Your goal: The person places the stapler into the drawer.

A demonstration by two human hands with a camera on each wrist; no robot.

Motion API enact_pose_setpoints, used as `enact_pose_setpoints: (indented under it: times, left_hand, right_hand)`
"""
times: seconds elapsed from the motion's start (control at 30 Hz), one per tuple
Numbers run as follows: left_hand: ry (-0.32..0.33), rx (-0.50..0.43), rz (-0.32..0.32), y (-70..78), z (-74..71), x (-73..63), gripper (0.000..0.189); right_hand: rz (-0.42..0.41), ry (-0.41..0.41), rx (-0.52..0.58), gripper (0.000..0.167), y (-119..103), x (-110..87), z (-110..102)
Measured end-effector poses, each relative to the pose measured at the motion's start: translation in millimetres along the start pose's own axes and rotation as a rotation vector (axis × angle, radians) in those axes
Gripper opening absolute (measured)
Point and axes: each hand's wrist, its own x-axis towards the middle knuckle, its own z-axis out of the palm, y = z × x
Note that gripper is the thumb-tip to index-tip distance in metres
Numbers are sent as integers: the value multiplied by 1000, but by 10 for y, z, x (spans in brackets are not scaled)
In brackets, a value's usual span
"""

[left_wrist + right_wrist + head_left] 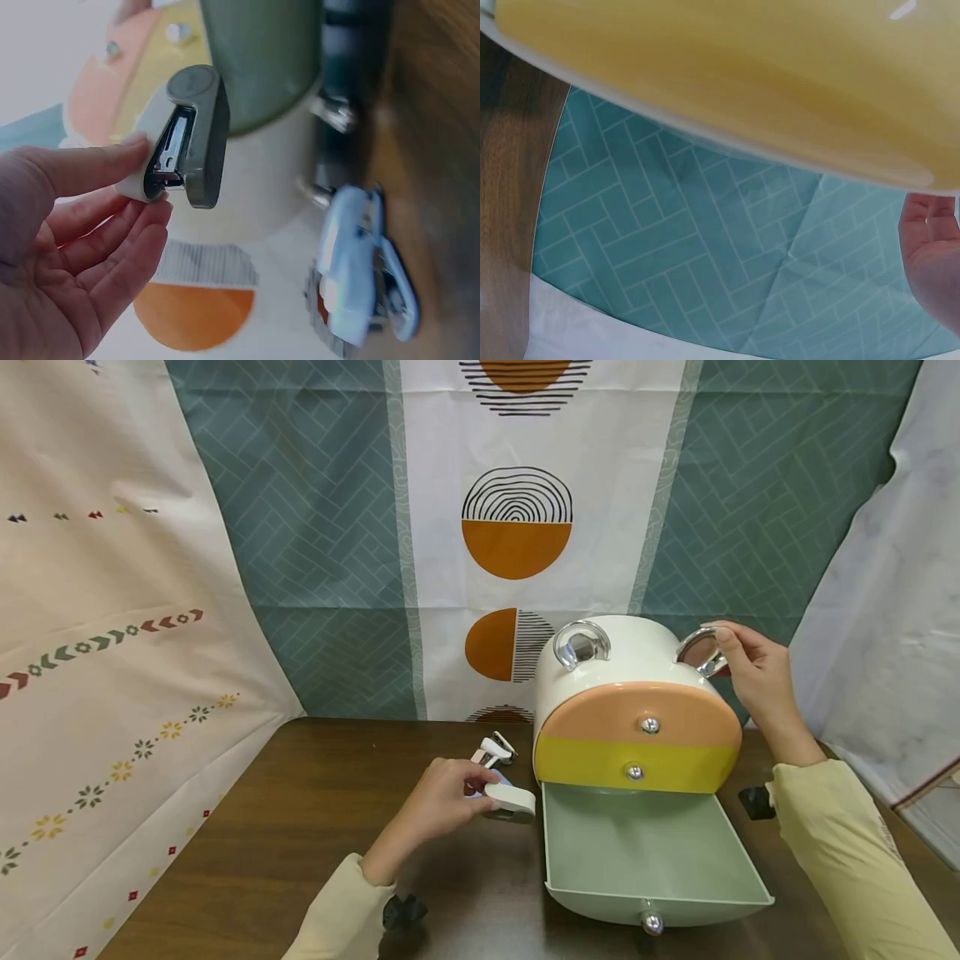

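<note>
My left hand pinches a small white and grey stapler between thumb and fingers, just left of a pulled-out green drawer. In the left wrist view, the stapler's grey side and metal inner strip face the camera. The drawer belongs to a rounded white cabinet with orange and yellow drawer fronts above, both closed. On the cabinet's top right, my right hand holds a chrome ring-shaped handle. In the right wrist view, that hand shows only partly, behind the cabinet's edge.
A light blue stapler lies on the brown wooden table, mostly behind my left hand in the head view. Beside it is a white and metal item. Patterned cloth hangs at the table's back.
</note>
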Motion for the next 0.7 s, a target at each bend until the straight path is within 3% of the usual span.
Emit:
enact_pose_setpoints:
  times: [0.23, 0.5, 0.7]
  left_hand:
    - [-45, -32, 39, 302, 70, 56, 18]
    - [-153, 68, 73, 561, 347, 160, 17]
    - [-202, 169, 96, 679, 589, 238, 18]
  right_hand:
    - [6, -29, -26, 27, 38, 25, -11]
    - [0, -40, -3, 27, -152, -44, 10]
    - [1, -29, -17, 26, -56, -20, -4]
